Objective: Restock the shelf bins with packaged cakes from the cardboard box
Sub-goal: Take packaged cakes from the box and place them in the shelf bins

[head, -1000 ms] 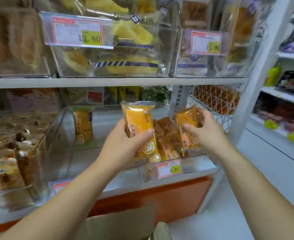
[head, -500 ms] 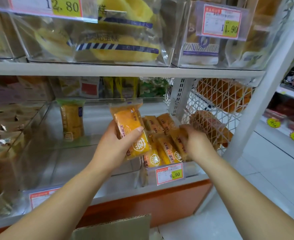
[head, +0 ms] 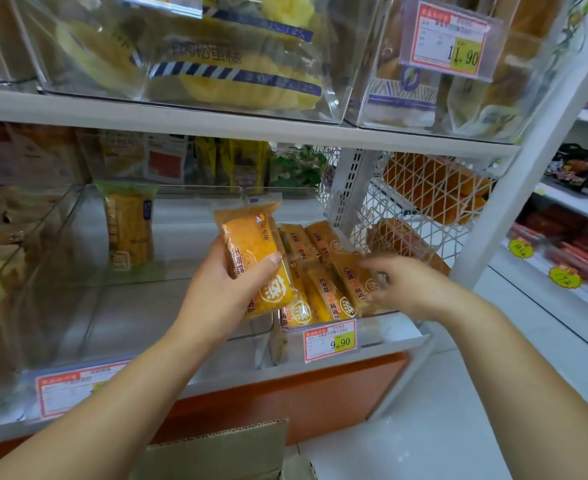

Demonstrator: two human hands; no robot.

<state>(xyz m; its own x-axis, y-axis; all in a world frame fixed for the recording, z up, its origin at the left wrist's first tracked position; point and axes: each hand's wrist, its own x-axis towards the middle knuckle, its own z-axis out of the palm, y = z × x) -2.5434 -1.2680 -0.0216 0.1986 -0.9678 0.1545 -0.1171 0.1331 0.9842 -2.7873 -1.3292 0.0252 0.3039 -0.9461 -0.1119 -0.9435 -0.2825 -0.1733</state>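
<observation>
A white store shelf (head: 216,126) carries a clear shelf bin (head: 377,323) on its lower level, loaded with orange packaged cakes (head: 323,292). These lean back in rows, their long axes running from the bin's front wall up toward its back. Below and to the left of the bin, the flap of a cardboard box (head: 216,452) shows at the bottom edge of the view. Just left of the bin, the person's left hand (head: 223,292) grips one more packaged cake (head: 254,244), thumb across its face and fingers curled behind. That pack stands nearly upright over the bin's left front corner, its long axis vertical, sealed top pointing up and lower end dipping toward the front wall. At the bin's right side, the right hand (head: 410,285) reaches in with its fingers loosely spread, the tips touching the rightmost pack. A red-edged price tag (head: 330,341) reading 9.90 hangs on the bin's front.
</observation>
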